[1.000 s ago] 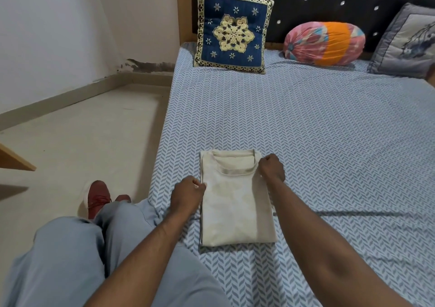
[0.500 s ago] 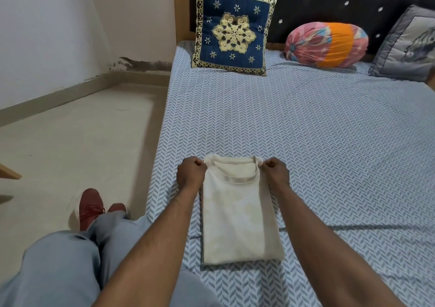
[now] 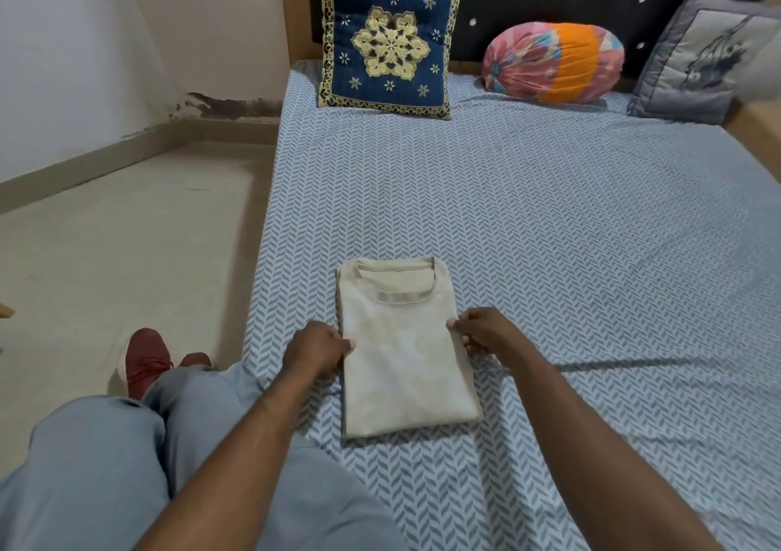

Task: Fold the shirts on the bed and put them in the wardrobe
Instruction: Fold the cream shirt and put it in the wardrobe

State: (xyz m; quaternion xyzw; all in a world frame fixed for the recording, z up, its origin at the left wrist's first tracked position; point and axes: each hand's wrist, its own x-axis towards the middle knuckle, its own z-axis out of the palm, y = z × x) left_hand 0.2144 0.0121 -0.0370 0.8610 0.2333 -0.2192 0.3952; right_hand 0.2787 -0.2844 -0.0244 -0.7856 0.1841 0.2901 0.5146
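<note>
- One folded cream shirt (image 3: 405, 364) lies flat on the bed (image 3: 549, 233), near its left side.
- Two grips: the left grip (image 3: 315, 350) pinches the shirt's left edge, and the right grip (image 3: 486, 333) pinches its right edge.
- Three by the headboard: blue cushion (image 3: 386, 39), pink-orange bolster (image 3: 553, 62), grey cushion (image 3: 701, 56).

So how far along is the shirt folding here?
Done: the cream shirt lies on the bed folded into a narrow rectangle, collar facing up. In hand: the left hand and right hand grip its side edges about halfway down, probably for a last fold or a lift. Remaining: carrying it to the wardrobe, which is not in view. No other shirt shows.
</note>
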